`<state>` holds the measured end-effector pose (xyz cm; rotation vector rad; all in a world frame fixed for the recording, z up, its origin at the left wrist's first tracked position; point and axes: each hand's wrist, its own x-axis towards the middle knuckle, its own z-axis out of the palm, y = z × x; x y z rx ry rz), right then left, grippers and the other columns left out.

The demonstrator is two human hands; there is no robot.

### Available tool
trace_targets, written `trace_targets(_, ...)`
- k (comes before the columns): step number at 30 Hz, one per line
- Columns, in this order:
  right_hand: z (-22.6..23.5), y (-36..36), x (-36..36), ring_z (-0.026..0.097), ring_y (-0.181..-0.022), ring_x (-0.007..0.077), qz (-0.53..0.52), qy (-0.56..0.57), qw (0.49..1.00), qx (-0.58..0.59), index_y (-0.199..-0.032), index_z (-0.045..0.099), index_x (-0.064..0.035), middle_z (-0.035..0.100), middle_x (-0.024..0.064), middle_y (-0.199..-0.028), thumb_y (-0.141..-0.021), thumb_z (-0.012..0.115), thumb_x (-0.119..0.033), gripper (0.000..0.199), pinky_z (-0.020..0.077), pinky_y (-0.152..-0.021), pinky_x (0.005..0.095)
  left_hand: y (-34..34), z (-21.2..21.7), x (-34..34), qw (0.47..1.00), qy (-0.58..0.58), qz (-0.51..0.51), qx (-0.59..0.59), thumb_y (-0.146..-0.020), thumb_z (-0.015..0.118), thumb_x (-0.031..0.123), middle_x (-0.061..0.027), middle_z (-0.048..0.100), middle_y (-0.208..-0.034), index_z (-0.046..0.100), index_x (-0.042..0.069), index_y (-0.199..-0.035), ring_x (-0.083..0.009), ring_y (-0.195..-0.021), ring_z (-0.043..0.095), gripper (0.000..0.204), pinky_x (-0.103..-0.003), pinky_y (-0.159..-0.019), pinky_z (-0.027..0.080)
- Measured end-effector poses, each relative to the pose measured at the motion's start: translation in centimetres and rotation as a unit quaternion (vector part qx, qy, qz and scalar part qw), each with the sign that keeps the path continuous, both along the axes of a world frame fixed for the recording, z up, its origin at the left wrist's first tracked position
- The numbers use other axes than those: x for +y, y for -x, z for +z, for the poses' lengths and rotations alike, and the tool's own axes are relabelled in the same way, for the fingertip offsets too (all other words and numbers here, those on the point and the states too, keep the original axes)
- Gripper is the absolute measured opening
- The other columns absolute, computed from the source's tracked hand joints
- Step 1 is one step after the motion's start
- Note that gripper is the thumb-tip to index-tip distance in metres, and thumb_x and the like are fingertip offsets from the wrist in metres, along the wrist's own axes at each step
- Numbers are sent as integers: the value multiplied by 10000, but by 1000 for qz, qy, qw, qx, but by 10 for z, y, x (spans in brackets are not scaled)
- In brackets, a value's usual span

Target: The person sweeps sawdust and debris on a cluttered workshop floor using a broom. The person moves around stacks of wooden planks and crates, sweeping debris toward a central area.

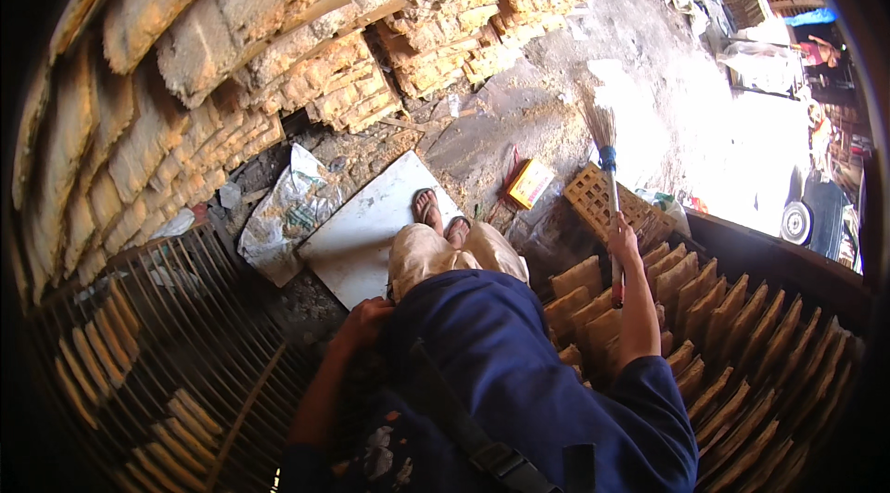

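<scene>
"Holding the broom is which hand?"

"The right hand, closed around its handle; in the view, the broom passes across a yellowish crate, with bristles pointing away from the body."

"And the left hand?"

"It is curled beside the trousers; if it holds something, I cannot tell. Near the crate is a yellow box, and farther a white board"

Long, pale-bristled broom looked fibrous at its head, smooth along its shaft. Tan stacked slabs were rough, matt; flat white board smooth; crumpled whitish sack plasticky; navy cloth shirt matt.
</scene>
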<state>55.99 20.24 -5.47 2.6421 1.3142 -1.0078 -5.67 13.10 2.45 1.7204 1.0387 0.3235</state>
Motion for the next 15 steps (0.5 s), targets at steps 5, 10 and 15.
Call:
trace_targets(5, 48, 37, -10, 634, -584, 249, 19, 14, 997, 69, -1434, 341, -178, 641, 193, -763, -851, 552, -152, 620, 497, -536, 379, -4, -8, 13, 999, 11, -43, 20, -696, 529, 56, -122, 588, -798, 624, 24, -843, -334, -811, 579, 178, -420, -706, 482)
trace_targets(10, 61, 71, -38, 645, -748, 299, 217, -8, 969, 116, -1421, 364, -200, 621, 235, -838, -842, 597, -188, 623, 499, -706, 375, -24, -8, 32, 998, 12, -59, -12, -661, 545, 40, -118, 599, -795, 631, 33, -824, -327, -812, 584, 185, -416, -702, 487)
trace_targets(15, 48, 102, -4, 634, -710, 293, 259, 77, 953, 140, -1417, 377, -232, 642, 211, -842, -844, 604, -214, 617, 502, -710, 378, -55, -1, 36, 998, 15, -55, 7, -677, 587, 56, -109, 615, -799, 656, 54, -850, -304, -813, 599, 187, -400, -712, 496)
